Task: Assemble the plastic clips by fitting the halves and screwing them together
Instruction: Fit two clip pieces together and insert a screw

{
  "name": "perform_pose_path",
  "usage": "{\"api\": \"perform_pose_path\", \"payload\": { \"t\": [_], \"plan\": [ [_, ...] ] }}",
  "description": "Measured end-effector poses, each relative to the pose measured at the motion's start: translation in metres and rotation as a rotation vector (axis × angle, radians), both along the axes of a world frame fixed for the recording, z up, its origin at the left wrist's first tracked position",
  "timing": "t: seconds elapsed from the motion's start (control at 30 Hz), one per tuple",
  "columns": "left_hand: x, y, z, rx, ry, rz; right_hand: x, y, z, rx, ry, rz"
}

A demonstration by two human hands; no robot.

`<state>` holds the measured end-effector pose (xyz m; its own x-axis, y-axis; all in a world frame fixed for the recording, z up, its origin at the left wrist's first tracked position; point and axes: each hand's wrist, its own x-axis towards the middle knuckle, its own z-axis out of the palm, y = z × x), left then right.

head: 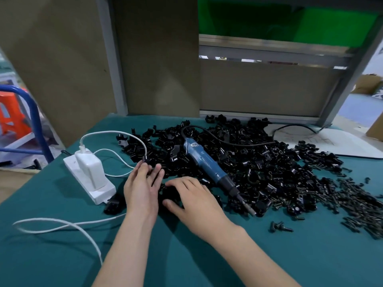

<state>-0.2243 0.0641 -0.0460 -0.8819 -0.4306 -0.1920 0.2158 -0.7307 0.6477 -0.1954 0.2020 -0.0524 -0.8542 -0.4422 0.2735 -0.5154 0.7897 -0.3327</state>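
Loosely spread, left hand (pixel 143 184) and right hand (pixel 193 200) rest at clip pile (pixel 259 162) edge.

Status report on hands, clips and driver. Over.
Left hand and right hand spread on near edge of clip pile, nothing gripped. Electric screwdriver lies untouched on the pile. White cable close by left hand.

You are looking down at a factory assembly bench (pixel 207 255), where clip halves (pixel 259 162) and screws (pixel 356 206) are lying heaped around an electric screwdriver (pixel 205 160).

Left hand (pixel 143 189), right hand (pixel 194 201), forearms (pixel 238 247) bare.
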Motion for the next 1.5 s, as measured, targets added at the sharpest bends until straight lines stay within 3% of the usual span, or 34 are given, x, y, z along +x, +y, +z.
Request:
{"api": "perform_pose_path", "payload": {
  "t": [0.43,0.6,1.0,1.3,1.5],
  "plan": [
    [-0.003,0.003,-0.003,-0.104,-0.028,0.237,0.006,0.016,-0.008,-0.150,0.109,-0.110],
    [-0.006,0.002,-0.003,-0.220,-0.058,0.360,0.006,0.016,-0.011,-0.102,0.108,-0.200],
    [-0.008,0.010,-0.007,-0.366,-0.081,0.319,-0.009,0.011,-0.008,-0.044,-0.010,-0.276],
    [-0.005,0.011,-0.006,-0.479,-0.136,0.322,-0.018,-0.002,0.000,0.013,0.073,-0.265],
    [0.019,0.030,0.000,-0.820,-0.075,0.430,-0.010,0.005,0.002,-0.059,0.145,-0.151]
  ]
}}
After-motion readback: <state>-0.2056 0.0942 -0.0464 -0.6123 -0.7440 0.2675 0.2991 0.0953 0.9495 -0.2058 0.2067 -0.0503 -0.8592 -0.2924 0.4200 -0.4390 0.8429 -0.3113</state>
